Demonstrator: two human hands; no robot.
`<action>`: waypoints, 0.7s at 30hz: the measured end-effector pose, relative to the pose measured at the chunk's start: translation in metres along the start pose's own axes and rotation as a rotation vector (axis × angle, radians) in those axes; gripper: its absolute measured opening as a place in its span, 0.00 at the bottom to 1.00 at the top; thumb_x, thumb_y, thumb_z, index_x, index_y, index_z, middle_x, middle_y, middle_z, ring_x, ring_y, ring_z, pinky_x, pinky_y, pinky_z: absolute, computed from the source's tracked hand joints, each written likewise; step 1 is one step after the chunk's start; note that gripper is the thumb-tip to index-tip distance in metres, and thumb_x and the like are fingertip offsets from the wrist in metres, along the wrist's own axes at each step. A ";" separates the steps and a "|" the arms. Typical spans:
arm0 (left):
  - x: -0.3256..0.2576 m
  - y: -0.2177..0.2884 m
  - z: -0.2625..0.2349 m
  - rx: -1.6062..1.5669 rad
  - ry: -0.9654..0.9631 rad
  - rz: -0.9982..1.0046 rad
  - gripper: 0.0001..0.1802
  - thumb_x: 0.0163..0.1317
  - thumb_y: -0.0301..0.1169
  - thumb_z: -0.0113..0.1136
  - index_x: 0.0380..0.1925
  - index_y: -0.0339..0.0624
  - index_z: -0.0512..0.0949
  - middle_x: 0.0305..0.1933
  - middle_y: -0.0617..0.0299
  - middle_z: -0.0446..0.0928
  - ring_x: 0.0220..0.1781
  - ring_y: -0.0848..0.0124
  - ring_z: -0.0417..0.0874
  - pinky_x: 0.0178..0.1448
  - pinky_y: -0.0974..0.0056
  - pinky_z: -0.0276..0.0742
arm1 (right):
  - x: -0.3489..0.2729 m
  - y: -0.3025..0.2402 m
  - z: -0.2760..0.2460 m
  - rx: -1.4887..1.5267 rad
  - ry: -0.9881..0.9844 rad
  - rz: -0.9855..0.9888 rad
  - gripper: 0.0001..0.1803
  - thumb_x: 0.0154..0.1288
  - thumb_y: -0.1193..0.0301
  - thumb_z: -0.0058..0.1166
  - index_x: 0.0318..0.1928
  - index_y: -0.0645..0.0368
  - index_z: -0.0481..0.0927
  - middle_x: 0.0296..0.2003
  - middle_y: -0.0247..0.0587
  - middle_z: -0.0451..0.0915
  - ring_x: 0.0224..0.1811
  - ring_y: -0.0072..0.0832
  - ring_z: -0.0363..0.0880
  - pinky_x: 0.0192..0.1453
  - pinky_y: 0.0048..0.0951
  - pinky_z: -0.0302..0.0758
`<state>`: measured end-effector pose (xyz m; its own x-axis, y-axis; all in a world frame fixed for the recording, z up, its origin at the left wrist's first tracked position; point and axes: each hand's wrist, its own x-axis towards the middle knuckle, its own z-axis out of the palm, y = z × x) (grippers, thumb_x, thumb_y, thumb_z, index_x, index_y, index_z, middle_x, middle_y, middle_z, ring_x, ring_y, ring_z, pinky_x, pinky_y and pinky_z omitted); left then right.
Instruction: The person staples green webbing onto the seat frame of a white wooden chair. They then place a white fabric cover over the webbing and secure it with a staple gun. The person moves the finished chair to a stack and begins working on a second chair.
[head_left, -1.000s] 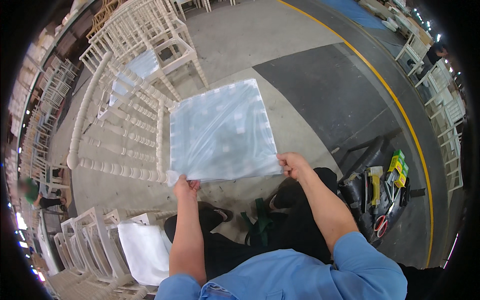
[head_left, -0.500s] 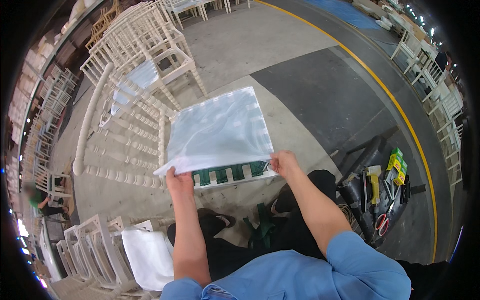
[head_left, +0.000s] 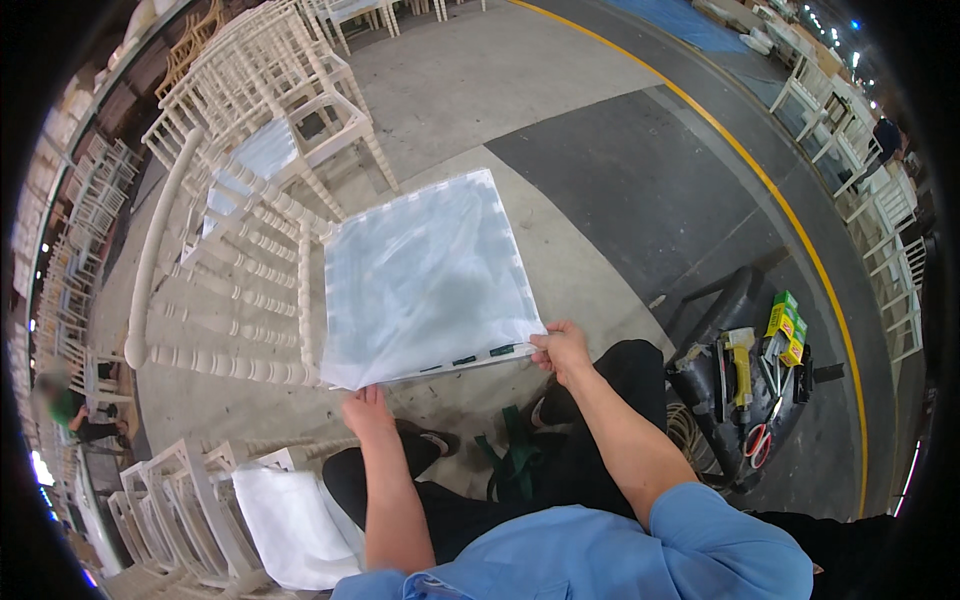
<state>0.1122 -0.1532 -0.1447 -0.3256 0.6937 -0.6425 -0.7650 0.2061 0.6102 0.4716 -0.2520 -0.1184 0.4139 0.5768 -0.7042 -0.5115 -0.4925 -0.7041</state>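
Note:
A thin white translucent sheet of cloth [head_left: 430, 265] lies over the seat of a cream chair, whose turned-spindle back [head_left: 235, 315] points to the left. My left hand [head_left: 370, 410] pinches the sheet's near left corner, just off the seat's front edge. At the near right corner my right hand [head_left: 562, 350] grips the sheet between thumb and fingers. Between the hands, small bits of dark green webbing [head_left: 500, 350] show along the seat's near rail, mostly covered by the sheet. More green straps [head_left: 517, 465] lie on the floor between my feet.
A black stool [head_left: 700, 385] on my right carries a yellow-handled tool [head_left: 739, 370], red-handled scissors [head_left: 758, 440] and green-yellow boxes [head_left: 787, 325]. Folded white cloth [head_left: 290, 525] rests on chair frames at lower left. Stacked chairs [head_left: 240, 90] stand beyond the seat. A person [head_left: 75, 415] sits far left.
Both hands have come toward me and down, drawing the sheet over the near rail. The green webbing that showed there is now mostly covered.

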 end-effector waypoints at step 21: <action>-0.091 -0.163 0.087 1.507 -1.155 1.445 0.05 0.63 0.28 0.63 0.39 0.47 0.82 0.51 0.62 0.79 0.65 0.56 0.77 0.81 0.38 0.61 | -0.013 -0.005 -0.035 -0.929 -0.051 -0.721 0.26 0.65 0.71 0.72 0.62 0.51 0.79 0.46 0.44 0.84 0.45 0.44 0.86 0.50 0.46 0.81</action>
<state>0.3147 -0.1901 -0.1449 0.6507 0.6351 0.4162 0.5133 -0.7718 0.3752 0.4952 -0.2803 -0.1090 0.3415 0.9314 -0.1261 0.5830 -0.3152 -0.7489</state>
